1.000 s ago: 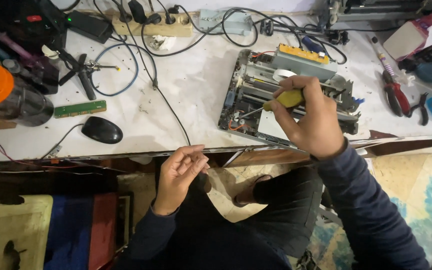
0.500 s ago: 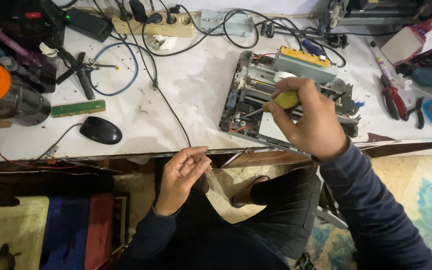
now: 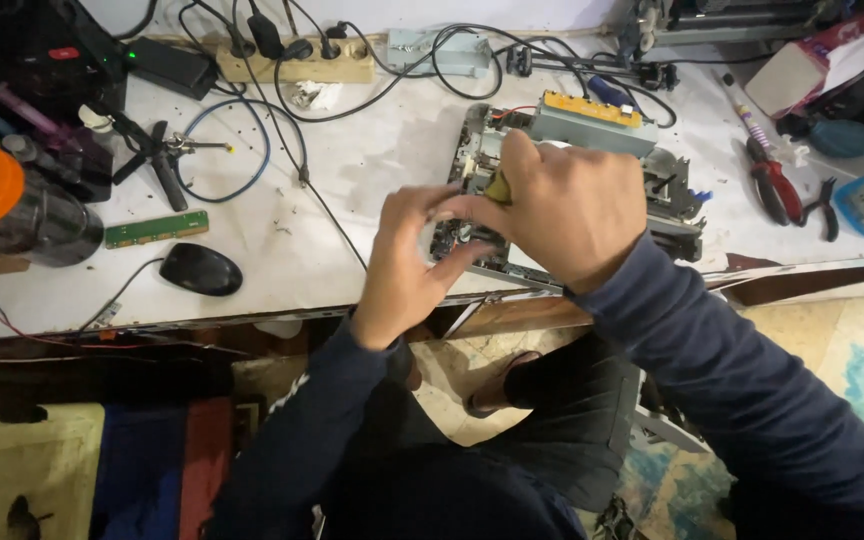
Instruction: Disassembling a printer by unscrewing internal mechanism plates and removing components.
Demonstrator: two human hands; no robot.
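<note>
A grey opened mechanism (image 3: 592,150) with a yellow strip on top lies on the white workbench (image 3: 352,200). My right hand (image 3: 562,205) is closed around a screwdriver with a yellow handle (image 3: 498,187), pressed down onto the mechanism's left part. My left hand (image 3: 407,260) reaches up from below the bench edge, fingers spread, its fingertips touching the mechanism's front left corner right beside the right hand. The screwdriver's tip is hidden by my hands.
A black mouse (image 3: 200,268) and a green circuit strip (image 3: 155,228) lie at the left. A power strip (image 3: 297,62) with black cables runs along the back. Red-handled pliers (image 3: 777,185) lie at the right. An orange-topped dark cylinder (image 3: 12,205) stands far left.
My left hand has risen from below the bench edge up to the mechanism beside the right hand. The right hand stays on the screwdriver, shifted slightly left.
</note>
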